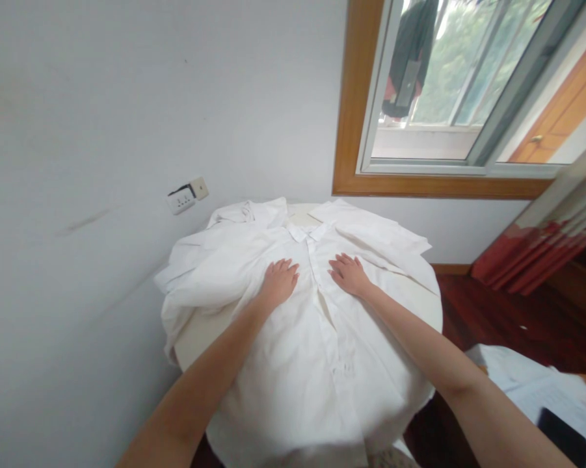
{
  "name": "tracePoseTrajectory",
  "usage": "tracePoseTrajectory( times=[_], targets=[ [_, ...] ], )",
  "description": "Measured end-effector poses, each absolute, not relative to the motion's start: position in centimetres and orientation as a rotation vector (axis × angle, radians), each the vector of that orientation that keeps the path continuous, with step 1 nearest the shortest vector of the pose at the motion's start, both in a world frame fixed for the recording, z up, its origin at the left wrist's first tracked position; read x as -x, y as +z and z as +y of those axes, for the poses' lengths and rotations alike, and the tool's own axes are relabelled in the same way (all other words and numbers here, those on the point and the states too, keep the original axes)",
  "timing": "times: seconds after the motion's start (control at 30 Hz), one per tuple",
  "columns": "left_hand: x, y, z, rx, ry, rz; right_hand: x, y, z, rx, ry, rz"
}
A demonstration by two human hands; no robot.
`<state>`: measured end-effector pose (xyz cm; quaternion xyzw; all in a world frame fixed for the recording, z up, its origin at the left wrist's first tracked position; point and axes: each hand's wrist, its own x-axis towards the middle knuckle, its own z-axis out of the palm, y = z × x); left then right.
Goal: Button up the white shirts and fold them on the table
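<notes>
A white long coat-like shirt (293,351) lies spread face up over a round table (422,292), its collar toward the wall and its lower part hanging over the near edge. My left hand (280,281) rests flat on the left front panel, fingers stretched out. On the right front panel lies my right hand (350,274), also flat with its fingers apart. Between the hands runs the front placket, with a narrow gap below them. The left sleeve side is bunched in folds; the right sleeve stretches toward the table's right edge.
A wall with a socket (181,199) stands behind and left of the table. A wood-framed window (346,130) is at the back right, with a red and cream curtain (541,240) beside it. Papers (541,390) and a dark phone-like object (563,435) lie at lower right.
</notes>
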<state>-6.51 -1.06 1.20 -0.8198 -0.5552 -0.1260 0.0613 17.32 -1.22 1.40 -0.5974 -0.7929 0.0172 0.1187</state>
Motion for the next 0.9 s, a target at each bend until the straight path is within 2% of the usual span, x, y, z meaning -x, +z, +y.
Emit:
tracePoseTrajectory(
  times=[0.17,0.33,0.57,0.9],
  targets=[
    [3.5,3.7,-2.4,2.667,-0.419,-1.826,-15.2,2.5,-2.4,1.553,0.311,-2.262],
    [2.7,2.5,-2.8,2.795,-0.614,-1.870,-14.4,2.2,-3.4,1.378,0.649,-2.231],
    [4.0,1.5,-2.5,2.962,-0.782,-1.747,-14.3,2.0,-4.0,1.383,0.639,-2.221],
    [3.2,1.7,-3.6,2.869,-0.741,-1.796,-15.1,2.5,-3.8,1.431,0.697,-2.147]
  ],
)
